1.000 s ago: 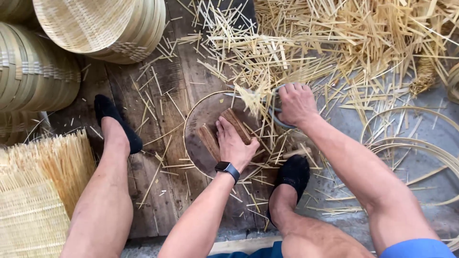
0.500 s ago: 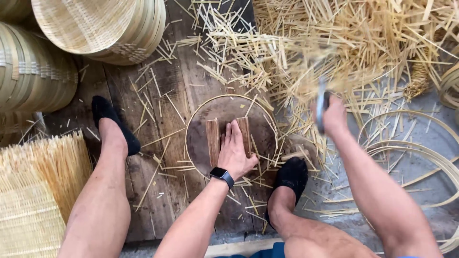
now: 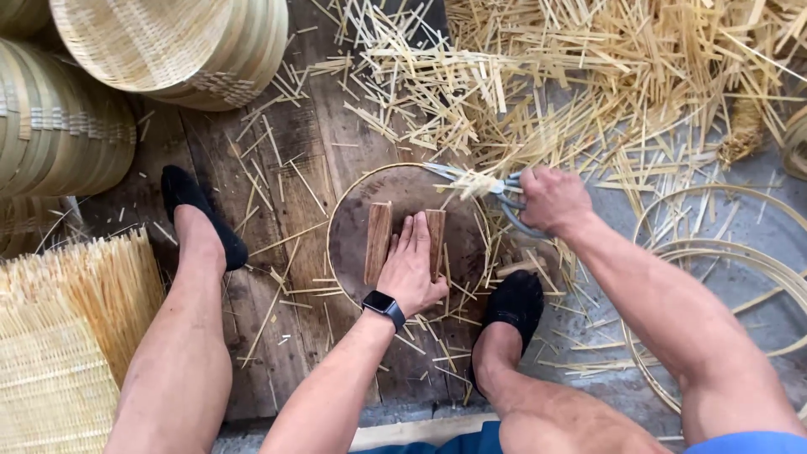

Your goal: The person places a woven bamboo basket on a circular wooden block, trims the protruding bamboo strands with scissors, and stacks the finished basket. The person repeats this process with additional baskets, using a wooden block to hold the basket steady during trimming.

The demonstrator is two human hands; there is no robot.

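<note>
My left hand [image 3: 412,267] lies flat, fingers together, pressing down between two short wooden blocks [image 3: 377,240] on a round dark disc [image 3: 353,252] ringed by a thin bamboo hoop [image 3: 332,227]. A dark watch sits on that wrist. My right hand [image 3: 551,200] grips the handles of metal shears [image 3: 496,190], whose blades reach left over the hoop's far edge at a tuft of bamboo strips. My two feet in black slippers rest on either side of the disc.
Stacked woven bamboo trays [image 3: 168,42] stand at the upper left. A woven mat with loose strip ends [image 3: 67,336] lies at the left. A heap of cut bamboo slivers [image 3: 588,76] covers the top. Several bamboo hoops [image 3: 723,261] lie at the right.
My right hand left the disc's edge, swung up to the right with the shears, then came back down to the hoop's far edge. My left hand stayed pressed between the blocks.
</note>
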